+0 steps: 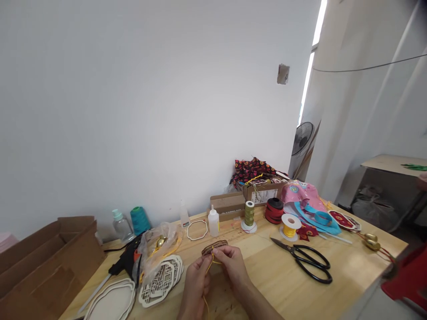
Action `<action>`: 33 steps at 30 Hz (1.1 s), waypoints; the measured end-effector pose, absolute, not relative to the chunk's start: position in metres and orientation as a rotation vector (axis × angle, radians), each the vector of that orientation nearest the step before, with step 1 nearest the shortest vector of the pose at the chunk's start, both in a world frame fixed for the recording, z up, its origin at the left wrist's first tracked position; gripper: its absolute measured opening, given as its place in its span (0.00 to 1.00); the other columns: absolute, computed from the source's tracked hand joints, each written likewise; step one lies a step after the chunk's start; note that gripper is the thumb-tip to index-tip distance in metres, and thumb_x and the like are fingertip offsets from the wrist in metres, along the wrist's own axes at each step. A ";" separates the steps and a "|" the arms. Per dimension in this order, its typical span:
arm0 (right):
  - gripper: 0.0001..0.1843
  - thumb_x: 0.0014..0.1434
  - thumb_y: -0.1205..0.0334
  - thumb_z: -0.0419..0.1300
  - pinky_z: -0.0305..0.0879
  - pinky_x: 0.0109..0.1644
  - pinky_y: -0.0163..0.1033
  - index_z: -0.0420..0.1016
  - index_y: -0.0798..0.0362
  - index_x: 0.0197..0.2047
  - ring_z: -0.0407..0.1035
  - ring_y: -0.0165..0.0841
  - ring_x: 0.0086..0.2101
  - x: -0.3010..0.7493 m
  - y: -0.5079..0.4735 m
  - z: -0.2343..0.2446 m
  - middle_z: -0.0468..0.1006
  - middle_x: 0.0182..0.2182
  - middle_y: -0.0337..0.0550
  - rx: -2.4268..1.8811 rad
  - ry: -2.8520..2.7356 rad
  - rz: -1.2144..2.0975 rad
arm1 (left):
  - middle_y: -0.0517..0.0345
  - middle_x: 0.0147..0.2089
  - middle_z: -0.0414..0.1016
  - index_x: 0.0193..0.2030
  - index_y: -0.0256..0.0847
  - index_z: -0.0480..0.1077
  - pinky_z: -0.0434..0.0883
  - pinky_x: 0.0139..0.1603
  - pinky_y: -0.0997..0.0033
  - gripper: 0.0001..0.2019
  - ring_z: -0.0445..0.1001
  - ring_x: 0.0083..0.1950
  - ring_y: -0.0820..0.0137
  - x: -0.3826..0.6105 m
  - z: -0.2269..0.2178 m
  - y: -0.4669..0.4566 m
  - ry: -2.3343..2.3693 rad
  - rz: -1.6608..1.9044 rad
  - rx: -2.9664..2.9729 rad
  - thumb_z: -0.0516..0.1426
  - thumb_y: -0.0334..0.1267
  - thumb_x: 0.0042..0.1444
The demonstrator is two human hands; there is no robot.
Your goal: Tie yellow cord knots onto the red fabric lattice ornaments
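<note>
Both my hands meet low in the middle of the wooden table [350, 271]. My right hand [230, 263] pinches a small brown, patterned flat piece [214, 247] by its near edge. My left hand [197, 281] is closed on a thin yellow cord [208, 266] that runs from that piece down past my wrist. Just left of my hands lies a stack of white cut-out lattice frames [160, 282].
Black scissors [305, 258], a yellow cord spool [290, 226], an olive thread spool [249, 214], red ribbon rolls [275, 210] and a white glue bottle [213, 221] stand beyond. A black glue gun [128, 261], a plastic bag [160, 247] and open cardboard boxes [43, 262] sit left.
</note>
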State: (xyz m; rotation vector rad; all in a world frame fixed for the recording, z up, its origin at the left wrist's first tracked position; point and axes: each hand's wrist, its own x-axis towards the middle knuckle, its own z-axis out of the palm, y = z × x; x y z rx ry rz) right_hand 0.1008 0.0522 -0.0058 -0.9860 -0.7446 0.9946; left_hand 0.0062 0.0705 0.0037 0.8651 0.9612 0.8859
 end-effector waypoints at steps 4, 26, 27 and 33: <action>0.11 0.40 0.57 0.62 0.62 0.37 0.40 0.77 0.56 0.23 0.69 0.36 0.29 0.102 0.052 -0.003 0.77 0.23 0.45 -0.968 -0.797 1.006 | 0.78 0.10 0.44 0.22 0.38 0.63 0.38 0.09 0.87 0.13 0.40 0.09 0.87 0.004 0.006 0.067 0.883 0.861 0.799 0.60 0.44 0.38; 0.07 0.41 0.63 0.62 0.63 0.36 0.36 0.77 0.50 0.29 0.68 0.33 0.31 0.112 0.044 0.005 0.76 0.26 0.41 -0.925 -1.143 0.936 | 0.77 0.13 0.46 0.22 0.38 0.60 0.40 0.09 0.89 0.17 0.43 0.10 0.89 -0.011 0.005 0.073 0.815 0.801 0.674 0.64 0.39 0.31; 0.07 0.42 0.63 0.62 0.63 0.36 0.36 0.77 0.50 0.28 0.68 0.33 0.31 0.112 0.044 0.005 0.76 0.27 0.41 -0.927 -1.151 0.921 | 0.77 0.13 0.46 0.22 0.38 0.60 0.40 0.09 0.88 0.17 0.43 0.10 0.89 -0.012 0.005 0.073 0.815 0.793 0.673 0.64 0.39 0.30; 0.05 0.42 0.66 0.62 0.63 0.35 0.35 0.77 0.51 0.26 0.68 0.34 0.31 0.109 0.044 0.008 0.76 0.26 0.42 -0.990 -1.171 0.790 | 0.78 0.13 0.44 0.24 0.36 0.62 0.37 0.09 0.88 0.16 0.41 0.10 0.89 -0.012 0.006 0.075 0.821 0.761 0.699 0.64 0.37 0.30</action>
